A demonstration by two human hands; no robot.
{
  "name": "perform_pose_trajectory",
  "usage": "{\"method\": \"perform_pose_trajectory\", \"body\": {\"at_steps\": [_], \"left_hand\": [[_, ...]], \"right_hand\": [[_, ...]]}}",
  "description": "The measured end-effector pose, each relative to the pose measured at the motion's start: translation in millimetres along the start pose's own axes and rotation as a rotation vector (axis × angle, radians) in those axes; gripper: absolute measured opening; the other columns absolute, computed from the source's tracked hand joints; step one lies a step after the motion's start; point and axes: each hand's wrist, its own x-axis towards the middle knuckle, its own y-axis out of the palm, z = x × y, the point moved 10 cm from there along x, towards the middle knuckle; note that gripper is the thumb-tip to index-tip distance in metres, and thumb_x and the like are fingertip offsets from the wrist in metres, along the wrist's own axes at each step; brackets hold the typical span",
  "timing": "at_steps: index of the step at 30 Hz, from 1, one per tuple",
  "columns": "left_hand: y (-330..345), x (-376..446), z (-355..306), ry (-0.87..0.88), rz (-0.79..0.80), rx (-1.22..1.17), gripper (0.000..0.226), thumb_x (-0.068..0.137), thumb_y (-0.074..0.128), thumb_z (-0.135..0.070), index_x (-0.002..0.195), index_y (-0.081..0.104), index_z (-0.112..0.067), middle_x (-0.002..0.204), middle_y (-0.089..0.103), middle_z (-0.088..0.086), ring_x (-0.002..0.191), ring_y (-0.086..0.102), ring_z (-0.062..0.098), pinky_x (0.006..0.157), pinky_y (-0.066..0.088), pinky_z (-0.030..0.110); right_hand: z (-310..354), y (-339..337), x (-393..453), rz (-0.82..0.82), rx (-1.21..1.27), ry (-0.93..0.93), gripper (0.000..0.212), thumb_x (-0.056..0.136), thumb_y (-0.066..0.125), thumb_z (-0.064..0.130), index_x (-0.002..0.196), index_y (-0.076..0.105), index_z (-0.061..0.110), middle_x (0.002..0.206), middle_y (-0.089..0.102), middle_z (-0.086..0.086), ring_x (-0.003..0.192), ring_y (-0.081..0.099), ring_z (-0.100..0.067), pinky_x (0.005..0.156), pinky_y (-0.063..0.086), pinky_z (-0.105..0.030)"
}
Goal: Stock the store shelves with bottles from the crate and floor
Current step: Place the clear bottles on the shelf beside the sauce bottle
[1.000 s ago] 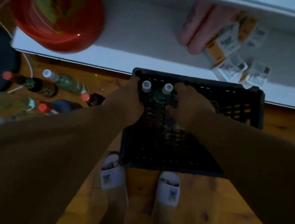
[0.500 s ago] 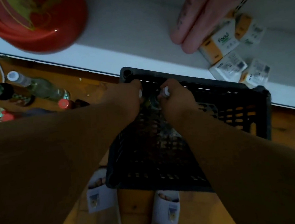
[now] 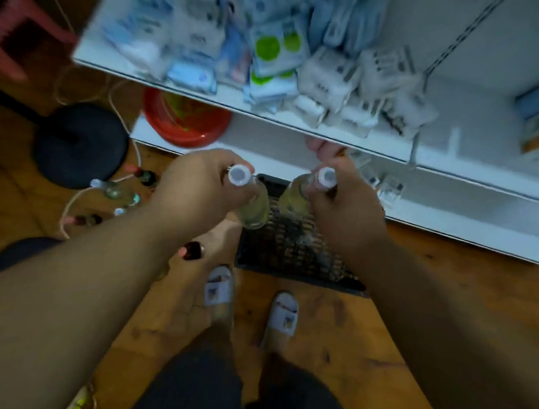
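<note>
Holding two bottles up over the crate (image 3: 285,252), one in each hand. Left hand (image 3: 195,191) wrapped around the neck of the left bottle (image 3: 253,205), fingers pinching just under its white cap (image 3: 239,175); right hand (image 3: 343,204) closed the same way on the neck of the right bottle (image 3: 293,199), right below its own white cap (image 3: 326,176). Both bottles hanging roughly upright, close side by side yet apart, clear with pale yellowish liquid inside, well above the dark crate on the wooden floor (image 3: 417,305). Probably glass or hard plastic, too dim to say which; stiff either way, fairly heavy when full, smooth and likely slippery, and breakable if glass. Neck grip good for lifting, less so for setting down: better to keep them from knocking together and perhaps steady each base on the shelf edge before letting go. More bottles (image 3: 114,192) lying loose on the floor to the left, some red-capped, near a cord. Upper shelf (image 3: 387,148) crowded with blurred white and blue packets (image 3: 268,51); lower shelf (image 3: 457,207) holding a red bowl (image 3: 186,120) and a few small boxes, with bare room between. Likely next: carrying both to an open stretch of shelf.
</note>
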Motion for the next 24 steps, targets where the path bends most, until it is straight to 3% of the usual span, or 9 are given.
{"method": "perform_pose_trajectory", "body": {"at_steps": [2, 4, 9, 13, 15, 18, 20, 24], "left_hand": [[-47, -28, -20, -0.082, -0.103, -0.176, 0.012, 0.080, 0.077, -0.032, 0.089, 0.072, -0.025, 0.083, 0.071, -0.004, 0.070, 0.064, 0.007, 0.063, 0.052, 0.032], [-89, -51, -34, -0.117, -0.223, -0.325, 0.015, 0.077, 0.079, -0.031, 0.091, 0.074, -0.026, 0.082, 0.072, -0.004, 0.070, 0.065, 0.011, 0.064, 0.053, 0.035], [-185, -94, -66, -0.009, -0.382, -0.496, 0.009, 0.080, 0.077, -0.026, 0.089, 0.074, -0.024, 0.086, 0.073, -0.005, 0.077, 0.066, 0.003, 0.066, 0.050, 0.018], [-259, -114, -87, 0.171, -0.513, -0.373, 0.006, 0.090, 0.065, -0.036, 0.086, 0.067, -0.032, 0.094, 0.064, 0.001, 0.085, 0.061, 0.005, 0.076, 0.047, 0.016], [-282, -120, -87, 0.198, -0.528, -0.475, 0.020, 0.096, 0.054, -0.040, 0.087, 0.062, -0.024, 0.091, 0.065, 0.004, 0.082, 0.058, 0.010, 0.077, 0.047, 0.024], [-311, -124, -78, 0.207, -0.548, -0.628, 0.031, 0.094, 0.048, -0.049, 0.082, 0.056, -0.021, 0.075, 0.065, -0.005, 0.077, 0.063, 0.020, 0.071, 0.050, 0.034], [-333, -129, -73, 0.214, -0.593, -0.578, 0.038, 0.090, 0.052, -0.051, 0.079, 0.057, -0.015, 0.068, 0.064, -0.002, 0.069, 0.062, 0.019, 0.070, 0.050, 0.037], [-374, -137, -66, 0.206, -0.675, -0.450, 0.043, 0.090, 0.061, -0.041, 0.069, 0.058, -0.004, 0.059, 0.061, 0.008, 0.058, 0.058, 0.018, 0.066, 0.049, 0.037]], "right_hand": [[47, -35, -13, -0.060, 0.056, -0.012, 0.016, 0.096, 0.057, 0.030, 0.101, 0.054, 0.015, 0.081, 0.057, -0.001, 0.070, 0.051, -0.018, 0.058, 0.035, -0.034], [86, -63, -20, -0.105, 0.135, -0.048, 0.011, 0.093, 0.060, 0.034, 0.099, 0.053, 0.026, 0.084, 0.058, 0.003, 0.075, 0.054, -0.018, 0.063, 0.040, -0.034], [189, -117, -29, -0.258, 0.319, -0.176, 0.017, 0.091, 0.062, 0.038, 0.084, 0.047, 0.036, 0.078, 0.057, 0.010, 0.074, 0.056, -0.004, 0.069, 0.045, -0.026], [265, -122, -32, -0.278, 0.409, -0.248, 0.013, 0.089, 0.056, 0.047, 0.086, 0.045, 0.042, 0.084, 0.066, -0.005, 0.084, 0.068, -0.024, 0.078, 0.054, -0.047], [301, -119, -34, -0.323, 0.412, -0.272, 0.018, 0.091, 0.058, 0.044, 0.084, 0.044, 0.034, 0.081, 0.066, -0.008, 0.080, 0.068, -0.026, 0.075, 0.054, -0.045], [345, -110, -31, -0.370, 0.502, -0.261, 0.028, 0.091, 0.066, 0.032, 0.075, 0.046, 0.019, 0.066, 0.063, -0.013, 0.062, 0.069, -0.021, 0.062, 0.053, -0.037], [377, -97, -27, -0.350, 0.469, -0.289, 0.031, 0.090, 0.068, 0.025, 0.073, 0.048, 0.007, 0.062, 0.063, -0.018, 0.050, 0.064, -0.013, 0.055, 0.049, -0.031], [422, -76, -26, -0.314, 0.441, -0.311, 0.030, 0.088, 0.068, 0.021, 0.075, 0.052, -0.001, 0.063, 0.062, -0.023, 0.047, 0.064, -0.015, 0.049, 0.050, -0.030]]}}
